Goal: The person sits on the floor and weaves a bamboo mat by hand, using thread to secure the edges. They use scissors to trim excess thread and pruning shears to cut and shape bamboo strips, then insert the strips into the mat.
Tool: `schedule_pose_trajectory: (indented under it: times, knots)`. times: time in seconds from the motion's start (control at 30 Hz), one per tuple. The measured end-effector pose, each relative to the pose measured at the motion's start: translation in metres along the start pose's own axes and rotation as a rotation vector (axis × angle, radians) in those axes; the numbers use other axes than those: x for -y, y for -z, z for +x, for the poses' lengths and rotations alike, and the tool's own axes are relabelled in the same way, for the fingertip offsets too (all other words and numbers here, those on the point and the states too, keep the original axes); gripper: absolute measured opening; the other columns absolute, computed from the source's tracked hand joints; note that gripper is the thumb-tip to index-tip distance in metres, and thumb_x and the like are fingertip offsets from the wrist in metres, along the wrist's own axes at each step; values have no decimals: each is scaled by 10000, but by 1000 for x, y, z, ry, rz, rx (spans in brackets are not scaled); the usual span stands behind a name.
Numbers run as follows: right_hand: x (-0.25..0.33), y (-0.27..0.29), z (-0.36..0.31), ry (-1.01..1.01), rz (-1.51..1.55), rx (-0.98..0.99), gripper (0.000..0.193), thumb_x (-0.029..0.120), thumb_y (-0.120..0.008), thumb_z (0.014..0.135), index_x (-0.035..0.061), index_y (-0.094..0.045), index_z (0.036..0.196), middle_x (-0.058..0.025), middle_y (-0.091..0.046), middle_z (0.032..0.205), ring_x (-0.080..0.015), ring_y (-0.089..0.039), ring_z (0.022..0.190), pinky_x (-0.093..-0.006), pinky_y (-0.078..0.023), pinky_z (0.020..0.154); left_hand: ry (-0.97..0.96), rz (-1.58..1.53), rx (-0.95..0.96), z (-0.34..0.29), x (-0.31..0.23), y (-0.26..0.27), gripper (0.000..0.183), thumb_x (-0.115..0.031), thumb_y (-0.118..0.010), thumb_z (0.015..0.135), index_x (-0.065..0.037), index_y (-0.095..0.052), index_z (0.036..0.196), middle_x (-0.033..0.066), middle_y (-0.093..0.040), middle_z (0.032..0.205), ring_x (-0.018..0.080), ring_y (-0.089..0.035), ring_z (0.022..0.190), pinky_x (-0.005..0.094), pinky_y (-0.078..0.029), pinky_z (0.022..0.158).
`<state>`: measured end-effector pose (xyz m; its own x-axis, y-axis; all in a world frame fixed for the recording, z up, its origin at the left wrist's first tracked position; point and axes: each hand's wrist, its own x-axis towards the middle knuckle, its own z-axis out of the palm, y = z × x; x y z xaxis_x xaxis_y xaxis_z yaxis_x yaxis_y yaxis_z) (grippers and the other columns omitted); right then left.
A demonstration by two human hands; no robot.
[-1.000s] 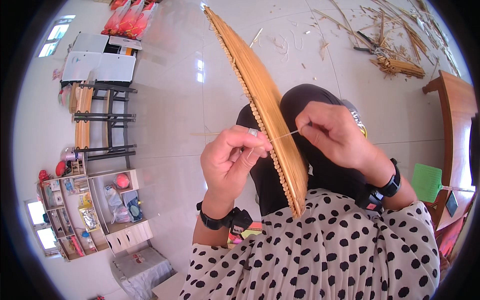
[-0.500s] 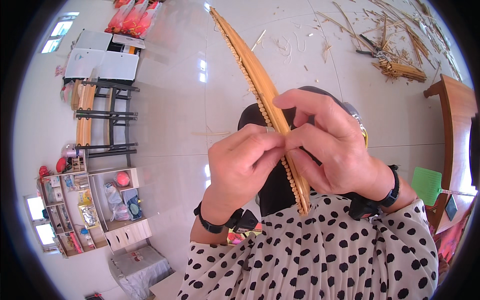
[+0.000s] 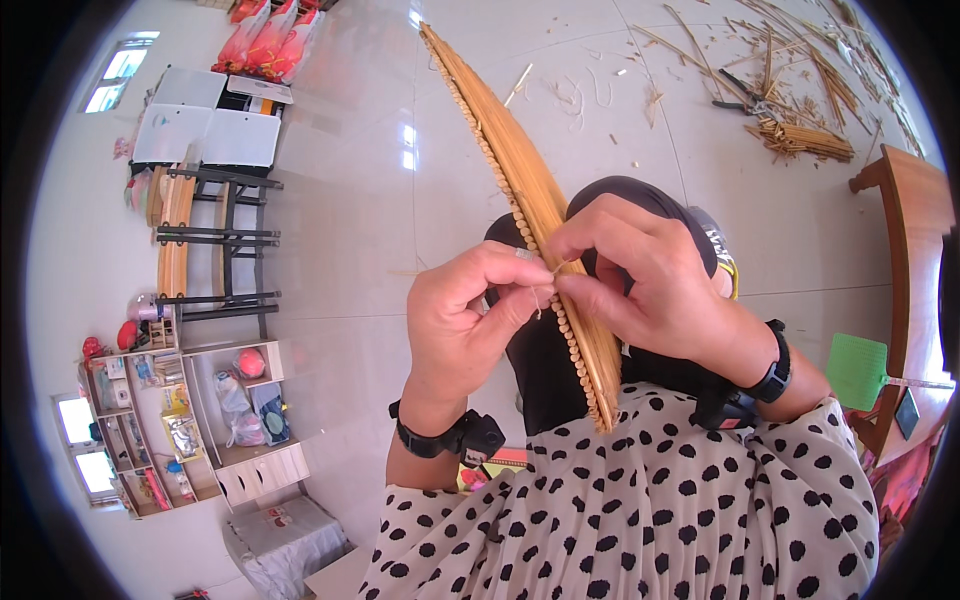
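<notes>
A long mat of golden reed stalks (image 3: 525,170) lies slantwise across my lap, narrowing to a tip at the far left. Cut round stalk ends line its left edge. Over the middle of that edge, my left hand (image 3: 465,310) pinches a thin pale string (image 3: 541,302) between thumb and forefinger; a short end hangs below. Meeting it from the right, my right hand (image 3: 645,275) also has thumb and forefinger pinched on the string, its other fingers curled above the mat. Exactly how the string runs between the fingertips is hidden.
Pliers-like cutters (image 3: 740,95) and a bundle of cut stalks (image 3: 805,140) lie on the tiled floor at the far right, among scraps. A wooden table (image 3: 905,250) stands on the right, with a green fly swatter (image 3: 857,372). Shelves (image 3: 150,425) and folded black-legged furniture (image 3: 220,240) are at left.
My right hand has swung inward and its forefinger has come down to the thumb. My left hand has turned slightly, bringing the string into view. The mat shows a wider face.
</notes>
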<state>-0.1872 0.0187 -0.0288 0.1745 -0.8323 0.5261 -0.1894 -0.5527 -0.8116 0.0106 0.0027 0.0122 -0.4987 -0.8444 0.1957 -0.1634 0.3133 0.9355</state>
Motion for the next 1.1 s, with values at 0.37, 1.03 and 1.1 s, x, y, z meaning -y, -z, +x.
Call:
schedule_pose_trajectory:
  times: [0.37,1.03,1.1]
  knots:
    - [3,0,-4,132,-86,100,173,-40,-703,742,29,-619,877,-93,-586,831,-247,-595,673,-291,-482,574,190,-204,-68,1,-5,1,74,51,-672,830,29,-606,855,94,-664,864,112,-639,750,223,-525,674]
    - [-3,-8,2,-220,231,-18,157,16,-727,777,24,-638,907,-58,-620,823,-114,-572,565,-236,-448,495,-581,618,-258,10,17,-12,267,109,-748,664,-46,-594,816,70,-679,837,184,-646,680,260,-520,548]
    - [-5,-9,2,-200,253,-20,145,22,-733,776,24,-643,890,-48,-615,794,-95,-556,561,-225,-438,490,-605,602,-249,10,18,-10,275,107,-750,669,-48,-601,840,70,-682,838,191,-647,679,261,-522,550]
